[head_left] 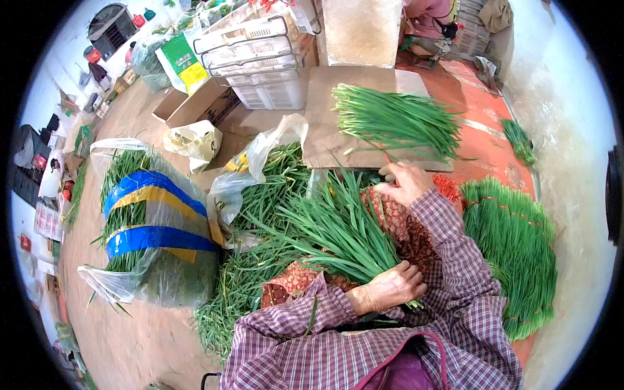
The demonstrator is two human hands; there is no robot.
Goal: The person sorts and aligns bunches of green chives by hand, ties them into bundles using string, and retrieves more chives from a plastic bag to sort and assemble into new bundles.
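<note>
My left hand [390, 286] is closed around the stem ends of a bunch of garlic chives [348, 224], held over my lap. The long green leaves fan out up and to the left. My right hand [407, 182] is by the near edge of a cardboard sheet [325, 123], fingers bent, thumb apart from the forefinger. Close to its fingertips is a thin red strip [385, 155]; whether they touch it I cannot tell. On the cardboard lies a neat pile of chives [396, 120]. A red patterned cloth [416, 240] covers my lap.
Loose chives [273, 185] spill from a torn plastic bag at left. Beyond stands a wrapped bale [159, 218] with blue and yellow bands. Tied chive bundles [513, 253] stand at right, near the wall [572, 130]. White crates [253, 62] and a cardboard box [195, 104] are ahead.
</note>
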